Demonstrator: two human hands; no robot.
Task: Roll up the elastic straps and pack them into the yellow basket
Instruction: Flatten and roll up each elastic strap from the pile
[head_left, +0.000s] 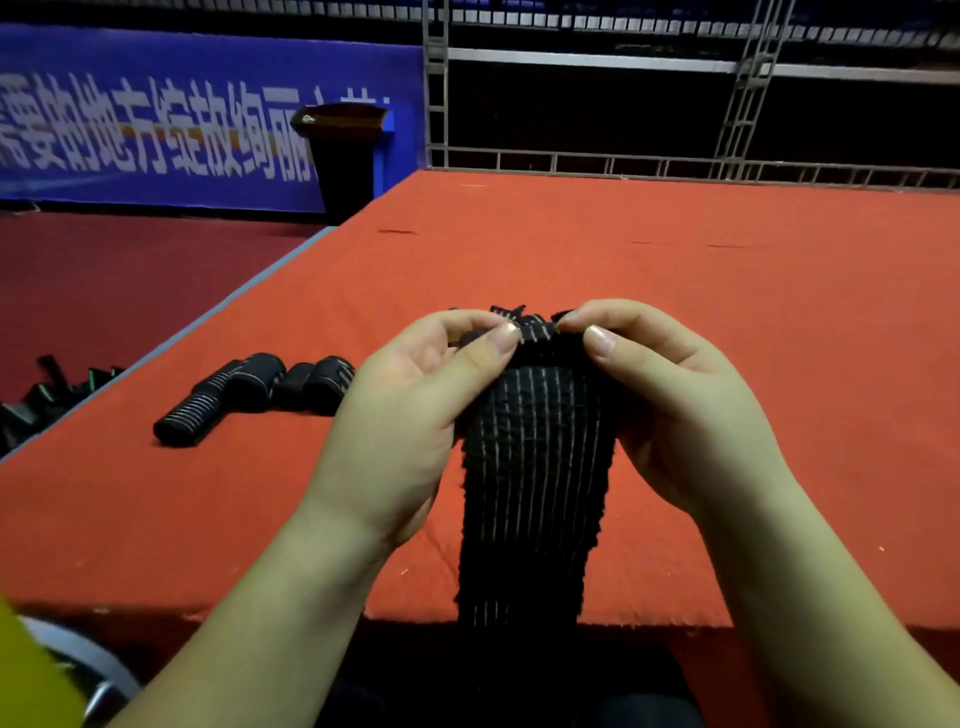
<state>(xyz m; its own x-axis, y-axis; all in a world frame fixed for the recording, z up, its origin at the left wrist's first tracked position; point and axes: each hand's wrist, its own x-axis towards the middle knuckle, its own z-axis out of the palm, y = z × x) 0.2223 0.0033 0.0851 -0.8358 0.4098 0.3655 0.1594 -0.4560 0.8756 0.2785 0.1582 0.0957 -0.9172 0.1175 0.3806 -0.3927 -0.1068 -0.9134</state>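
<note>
Here the left hand (410, 415) and right hand (670, 400) pinch the top end of the black elastic strap (530, 467) between thumbs and fingertips; its length hangs below them.

A raised platform (675, 270) covered in orange-red carpet fills most of the view, its front edge near the viewer and its left edge running diagonally away. On its left part lie several rolled straps (254, 392) (black with thin pale stripes), clustered and touching one another. One long roll (189, 418) angles toward the left edge. The remaining carpet is bare.
</note>
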